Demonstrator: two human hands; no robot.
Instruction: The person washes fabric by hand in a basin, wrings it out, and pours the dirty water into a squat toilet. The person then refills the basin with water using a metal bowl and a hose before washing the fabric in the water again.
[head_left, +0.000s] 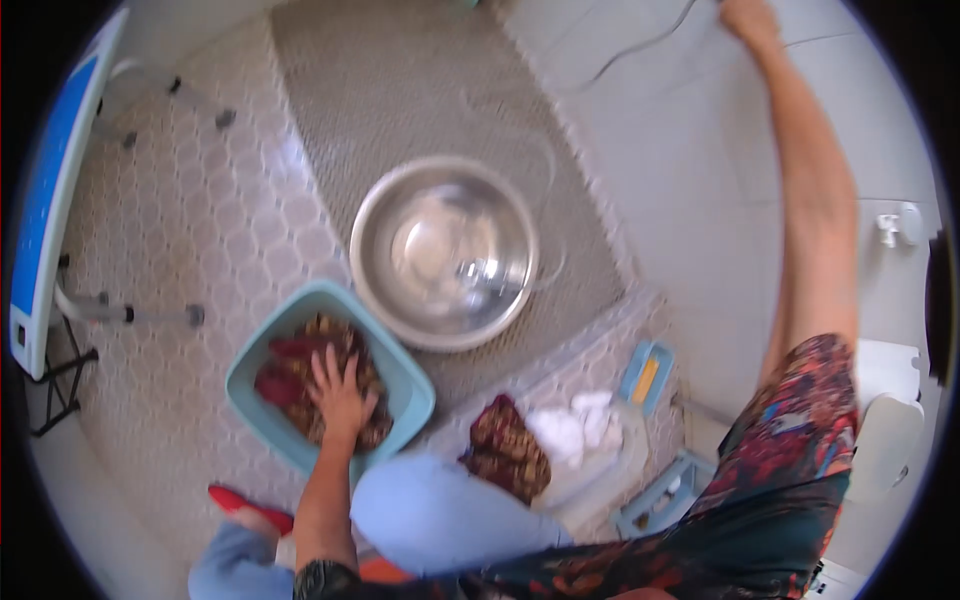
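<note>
My left hand (340,392) lies with fingers spread on wet-looking patterned cloth (378,425) in brown and dark red, inside a light blue plastic basin (408,408). Beside the basin stands a round metal bowl (368,232) with a shiny inside, seemingly holding some clear water. My right arm stretches up to the wall at the top right. There my right hand (752,22) looks closed, but the frame edge cuts off what it grips. A thin grey hose (640,52) begins near that hand, and a clear stretch of hose loops down beside the bowl.
Another patterned cloth (508,448) and a white cloth (562,432) lie near my knee. A small blue tray (645,378) with a yellow bar and a blue plastic holder (668,492) sit to the right. A blue-topped stool (55,215) stands at the left.
</note>
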